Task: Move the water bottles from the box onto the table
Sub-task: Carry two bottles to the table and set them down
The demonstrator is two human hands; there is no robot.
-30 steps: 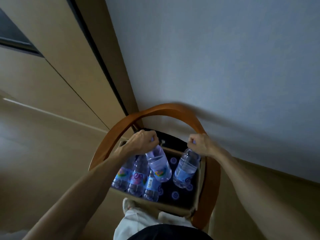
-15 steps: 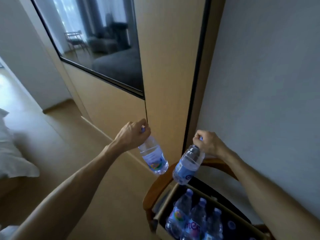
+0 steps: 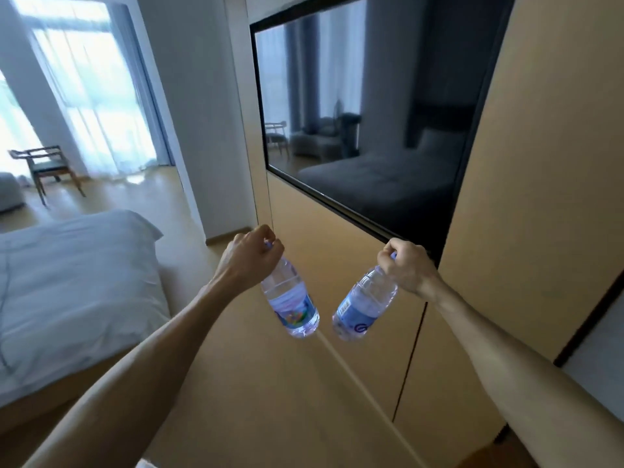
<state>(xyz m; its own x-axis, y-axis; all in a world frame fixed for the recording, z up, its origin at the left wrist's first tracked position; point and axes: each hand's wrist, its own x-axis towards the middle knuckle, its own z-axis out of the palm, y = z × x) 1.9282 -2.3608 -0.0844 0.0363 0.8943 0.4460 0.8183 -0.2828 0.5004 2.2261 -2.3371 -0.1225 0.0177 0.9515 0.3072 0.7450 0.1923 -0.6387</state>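
A: Where are the bottles?

B: In the air. The left hand grips one bottle by the cap; the right hand grips the other bottle the same way. Both hang tilted, bases near each other, in front of the wall panel. No table or box in view.

A: Advice for the carry?

B: Hold the necks firmly, keep the bottles apart, find the table, then set each base flat.

Bedroom interior: dark screen set in a tan panelled wall at 1 o'clock; white bed at 9; sunlit curtained window and wooden chair at 10.
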